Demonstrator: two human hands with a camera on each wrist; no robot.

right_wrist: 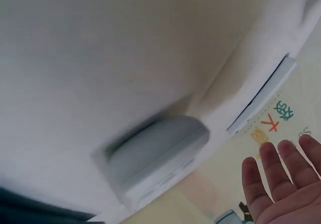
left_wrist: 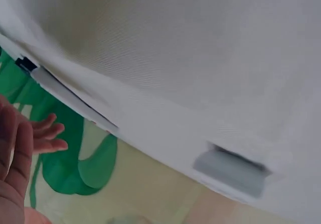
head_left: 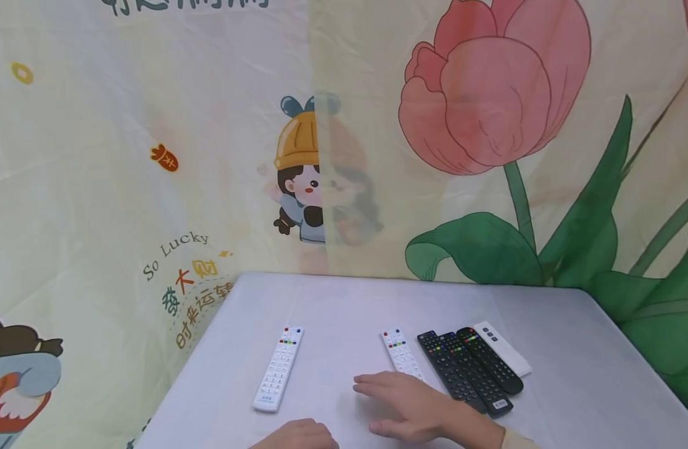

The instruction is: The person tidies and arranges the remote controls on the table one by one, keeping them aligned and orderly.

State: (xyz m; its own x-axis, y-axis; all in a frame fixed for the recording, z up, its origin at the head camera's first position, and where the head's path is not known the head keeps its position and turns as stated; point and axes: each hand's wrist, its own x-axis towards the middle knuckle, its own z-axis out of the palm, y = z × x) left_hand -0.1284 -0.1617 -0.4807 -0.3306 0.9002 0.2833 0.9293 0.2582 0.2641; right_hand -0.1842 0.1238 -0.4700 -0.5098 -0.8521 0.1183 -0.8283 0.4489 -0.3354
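Observation:
My right hand (head_left: pixel 405 405) hovers over the table just in front of a white remote control (head_left: pixel 401 352), its fingers stretched out to the left and covering that remote's lower end. Its straight, slightly spread fingers also show in the right wrist view, holding nothing. My left hand (head_left: pixel 299 435) is at the bottom edge of the head view, only partly visible; the left wrist view shows its fingers (left_wrist: pixel 20 153) extended and bare. Nearest to it, a second white remote control (head_left: pixel 279 368) lies alone on the left, buttons up.
Right of the middle remote, several black remotes (head_left: pixel 461 371) lie side by side, with a white remote (head_left: pixel 503 349) at their right end. All rest on a white-covered table (head_left: pixel 338 299). Behind it hangs a printed cloth (head_left: pixel 366 262) with a tulip and cartoon figures.

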